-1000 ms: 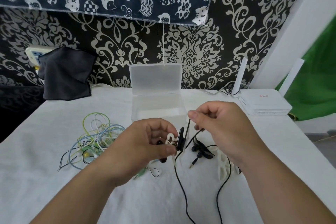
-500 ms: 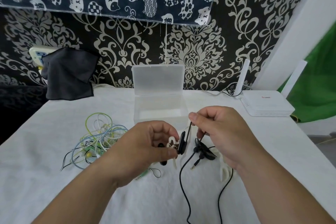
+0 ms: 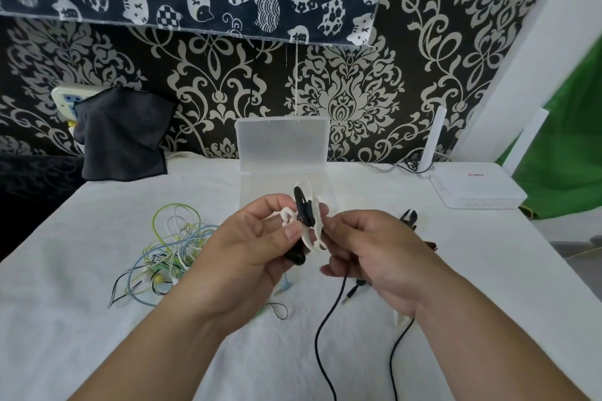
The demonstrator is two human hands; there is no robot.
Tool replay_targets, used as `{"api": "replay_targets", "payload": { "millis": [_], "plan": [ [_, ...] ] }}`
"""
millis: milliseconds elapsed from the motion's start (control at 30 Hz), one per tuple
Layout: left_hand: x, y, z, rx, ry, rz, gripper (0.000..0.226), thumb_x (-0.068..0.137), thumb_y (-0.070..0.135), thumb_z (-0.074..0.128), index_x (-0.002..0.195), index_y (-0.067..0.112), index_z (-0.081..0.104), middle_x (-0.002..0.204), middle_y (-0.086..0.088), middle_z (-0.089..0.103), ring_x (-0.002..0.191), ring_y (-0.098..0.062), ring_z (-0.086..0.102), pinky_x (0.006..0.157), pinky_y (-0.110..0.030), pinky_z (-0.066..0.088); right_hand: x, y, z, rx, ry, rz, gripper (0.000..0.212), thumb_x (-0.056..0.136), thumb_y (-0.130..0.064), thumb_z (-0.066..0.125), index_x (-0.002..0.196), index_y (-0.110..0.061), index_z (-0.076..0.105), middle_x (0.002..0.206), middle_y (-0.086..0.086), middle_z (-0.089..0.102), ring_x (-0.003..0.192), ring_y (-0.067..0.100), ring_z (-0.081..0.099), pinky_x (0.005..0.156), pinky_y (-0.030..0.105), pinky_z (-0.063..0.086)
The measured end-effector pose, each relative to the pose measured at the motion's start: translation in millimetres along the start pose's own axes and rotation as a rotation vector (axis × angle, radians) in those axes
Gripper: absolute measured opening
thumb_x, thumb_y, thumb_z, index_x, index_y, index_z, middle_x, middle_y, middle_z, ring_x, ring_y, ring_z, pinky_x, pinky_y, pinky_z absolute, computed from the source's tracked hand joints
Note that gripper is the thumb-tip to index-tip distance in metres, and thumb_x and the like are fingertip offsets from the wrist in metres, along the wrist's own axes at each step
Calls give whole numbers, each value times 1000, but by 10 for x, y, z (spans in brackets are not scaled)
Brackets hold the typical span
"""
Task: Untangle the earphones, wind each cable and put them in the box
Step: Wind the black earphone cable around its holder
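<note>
In the head view, the left hand point(image 3: 257, 257) grips a white winder point(image 3: 309, 234), held roughly upright. Just beside it, the right hand point(image 3: 374, 254) pinches the black cable point(image 3: 325, 322), which trails down toward the person. The open box point(image 3: 280, 143) stands straight behind both hands with nothing visible inside, though its base is partly hidden. The coloured tangle point(image 3: 169, 254) lies off to the left, nearer the left hand.
</note>
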State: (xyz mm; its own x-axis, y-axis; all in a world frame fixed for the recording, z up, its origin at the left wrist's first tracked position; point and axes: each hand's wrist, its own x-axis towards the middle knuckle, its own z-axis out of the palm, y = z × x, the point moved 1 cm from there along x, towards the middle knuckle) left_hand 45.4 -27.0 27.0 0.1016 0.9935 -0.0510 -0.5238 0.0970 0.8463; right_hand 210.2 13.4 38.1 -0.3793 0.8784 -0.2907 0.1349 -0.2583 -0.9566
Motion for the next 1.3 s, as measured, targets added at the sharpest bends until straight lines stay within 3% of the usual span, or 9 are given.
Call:
{"api": "replay_targets", "payload": {
  "millis": [267,467,700,833,933,1000,1067,1133,1300],
  "plan": [
    [47,106,-80,-62,180,128,25,77,-3,68,98,7,57,108,-22,72,72,-17,64,74,-24,54,-47,-3,-138,60,-98,102,14,87,11,63,93,1,69,82,13,69,70,28,73,73,37,63],
    [74,196,-198,-62,285,218,15,74,2,60,87,8,56,101,-17,73,67,-17,61,69,-20,55,-51,-17,-350,-75,67,131,8,92,2,63,87,-1,69,71,15,68,50,21,64,50,27,54],
    [108,156,-287,24,497,210,19,93,-8,54,86,9,57,82,-11,71,62,-17,60,63,-19,55,-38,-21,-490,-261,72,24,29,101,-13,55,75,-10,68,66,4,66,75,18,65,81,34,48],
    [121,124,-365,79,597,186,16,93,-6,57,89,9,58,74,-8,65,60,-16,57,65,-21,54,-72,-117,-535,-93,135,-50,39,101,-22,54,64,-11,58,53,1,41,55,19,50,83,40,53],
    [126,108,-416,84,675,192,17,94,-6,57,88,10,58,74,-7,62,61,-15,57,68,-24,52,-170,-263,-552,28,167,-116,48,88,-43,61,54,-14,42,53,2,25,45,17,29,68,33,55],
    [125,114,-432,82,704,199,18,94,-6,57,87,11,57,75,-7,61,60,-14,57,66,-23,52,-219,-344,-592,59,180,-190,48,75,-40,70,59,-3,46,54,5,23,42,14,28,62,30,51],
    [124,120,-429,90,706,204,19,94,-6,57,86,11,57,73,-6,60,60,-14,57,64,-21,52,-229,-387,-655,102,254,-270,40,73,-26,71,72,11,56,57,9,25,40,9,35,62,31,49],
    [124,120,-399,98,683,206,18,94,-6,57,86,11,57,73,-7,60,61,-15,56,65,-23,52,-205,-403,-697,149,346,-316,22,81,-23,65,74,-3,71,56,9,33,41,10,33,63,30,51],
    [109,123,-303,101,588,199,16,93,-6,57,87,9,59,72,-9,63,63,-18,57,68,-24,52,-122,-347,-776,-102,536,-394,41,101,-37,53,72,-18,76,60,1,61,64,15,61,87,40,56]
  ]
}}
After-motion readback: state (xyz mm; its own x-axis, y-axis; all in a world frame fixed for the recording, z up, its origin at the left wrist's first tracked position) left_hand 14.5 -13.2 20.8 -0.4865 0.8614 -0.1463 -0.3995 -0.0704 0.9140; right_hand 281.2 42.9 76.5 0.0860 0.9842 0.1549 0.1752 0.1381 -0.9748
